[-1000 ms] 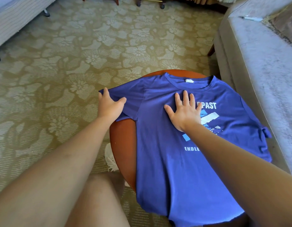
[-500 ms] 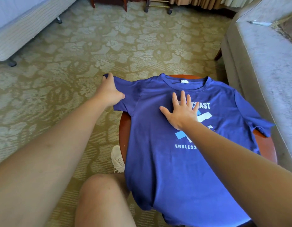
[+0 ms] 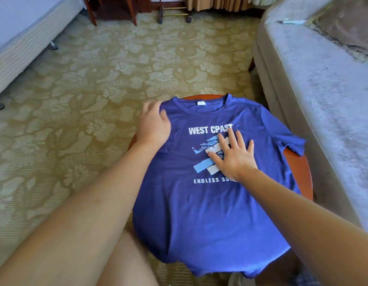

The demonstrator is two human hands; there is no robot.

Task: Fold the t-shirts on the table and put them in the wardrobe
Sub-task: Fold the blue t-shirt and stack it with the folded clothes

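Fingers [image 3: 232, 139] of the right hand [image 3: 234, 159] lie spread, pinning the t-shirt [image 3: 199, 213] mid-chest, collar toward the far edge of the tabletop [image 3: 300, 168]. Left hand [image 3: 153, 124], blurred, grip indeterminate, sits nearer the left shoulder due for folding.

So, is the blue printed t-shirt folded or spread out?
Spread out: the blue printed t-shirt lies flat, print up, on the round wooden table.

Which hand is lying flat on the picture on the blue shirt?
The right hand, fingers spread flat on the white and light-blue print of the blue short-sleeved t-shirt. The left hand is at the shirt's shoulder edge, off the print.
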